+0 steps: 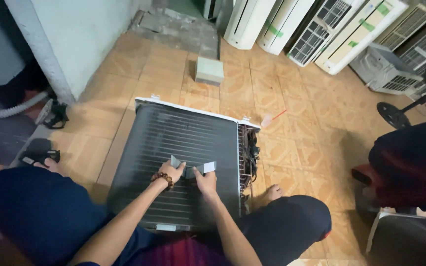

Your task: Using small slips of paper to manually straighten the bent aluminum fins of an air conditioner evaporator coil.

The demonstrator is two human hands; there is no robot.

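An air conditioner unit (183, 133) lies flat on the tiled floor between my knees, its dark finned coil facing up. Both hands rest on the coil near its middle. My left hand (170, 172), with a bead bracelet on the wrist, grips one end of a small grey bent strip (191, 168). My right hand (206, 181) holds the other end of the same strip, which stands a little above the fins. Copper tubes and wires (248, 157) run down the unit's right side.
Several white air conditioner units (321, 29) lean against the far wall. A small grey box (209, 70) sits on the tiles beyond the unit. A fan base (393, 115) and another seated person's leg (410, 157) are at right. A grey hose (11, 109) lies at left.
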